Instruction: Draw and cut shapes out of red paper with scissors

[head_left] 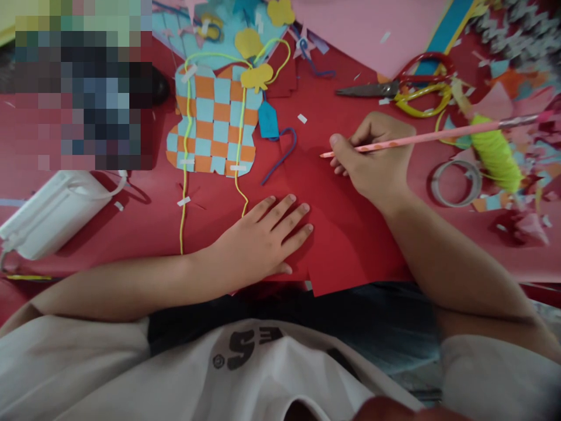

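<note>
At near centre, a flat sheet of red paper (pixel 357 251) lies with the left hand (pixel 268 237), fingers spread, at its left edge; the right hand (pixel 377 156) pinches a slim pink pencil (pixel 438 135), tip contact unclear. Light left-hand pressure could let the sheet skew; forearm movement could drag the bright yellow yarn strand (pixel 183 225).

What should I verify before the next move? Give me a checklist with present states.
1. Right hand grips the slim pink pencil: ok.
2. Pencil tip touching the smooth red paper sheet: cannot tell.
3. Left hand spread flat, fingertips over that sheet: ok.
4. Neon-yellow strings clear of the left arm: not ok; one runs to the hand, another to the forearm.
5. Metal scissors with red and yellow handles out of both hands: ok.
</note>
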`<state>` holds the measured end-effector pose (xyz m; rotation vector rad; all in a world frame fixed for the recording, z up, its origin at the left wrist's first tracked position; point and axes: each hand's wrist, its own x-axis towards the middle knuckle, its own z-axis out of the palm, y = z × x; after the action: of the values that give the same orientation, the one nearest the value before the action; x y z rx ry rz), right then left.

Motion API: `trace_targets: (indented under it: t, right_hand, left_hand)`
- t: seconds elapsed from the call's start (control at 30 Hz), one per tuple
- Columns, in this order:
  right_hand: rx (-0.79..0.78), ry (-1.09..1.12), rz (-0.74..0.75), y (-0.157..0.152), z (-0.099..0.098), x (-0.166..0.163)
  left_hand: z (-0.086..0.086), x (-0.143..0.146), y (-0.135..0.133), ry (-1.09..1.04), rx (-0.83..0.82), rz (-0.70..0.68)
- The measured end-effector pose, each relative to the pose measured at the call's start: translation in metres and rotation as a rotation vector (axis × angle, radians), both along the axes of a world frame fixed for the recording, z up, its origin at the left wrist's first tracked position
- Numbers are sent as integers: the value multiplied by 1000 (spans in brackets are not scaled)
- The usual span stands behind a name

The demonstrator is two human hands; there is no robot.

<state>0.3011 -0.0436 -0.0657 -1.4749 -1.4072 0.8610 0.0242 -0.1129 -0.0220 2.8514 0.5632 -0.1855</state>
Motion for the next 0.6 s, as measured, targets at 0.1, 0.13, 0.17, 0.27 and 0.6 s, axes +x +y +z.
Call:
trace_targets:
  t: [0.1, 0.13, 0.17, 0.27, 0.6]
  right_hand:
    - [-40, 63, 28, -1, 0, 1]
    - [-41, 78, 28, -2, 0, 0]
    - [-32, 81, 20, -3, 1, -1]
    - [19, 8, 3, -6, 6, -8]
    - [-41, -8, -18, -5, 9, -9]
  left_hand:
    - [2, 0, 0, 16, -2, -5]
    - [2, 0, 0, 18, -3, -6]
    - [2, 0, 0, 18, -5, -6]
    - [1, 0, 0, 14, -10, 0]
    - [-1, -1, 0, -6, -22, -2]
